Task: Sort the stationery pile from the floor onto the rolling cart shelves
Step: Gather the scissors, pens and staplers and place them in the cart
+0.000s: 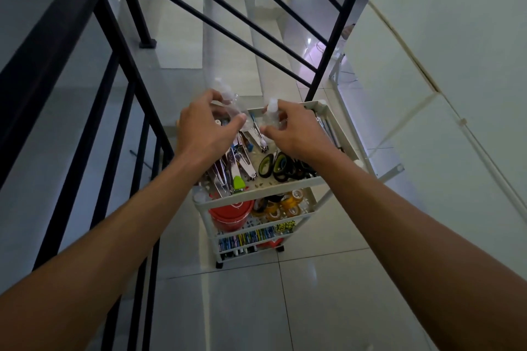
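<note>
Above the far edge of the rolling cart's top shelf (336, 151), small clear bottles (236, 107) are gripped by the left hand (205, 128) and one (271, 115) by the right hand (296, 134); judged light, stiff, slippery, best held mid-body.

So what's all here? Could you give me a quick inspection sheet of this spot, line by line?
Surface: glossy pale floor tiles.
Job's things: white rolling cart; top shelf holds metal staplers and scissors; middle shelf a red tub and tape rolls; lower shelf pens.
Clutter: nothing seen.
Grippers: left hand holds clear bottles; right hand holds a small clear bottle, both above the top shelf.
Cables: nothing seen.
Surroundings: black stair railing, stairs going down, white wall.
</note>
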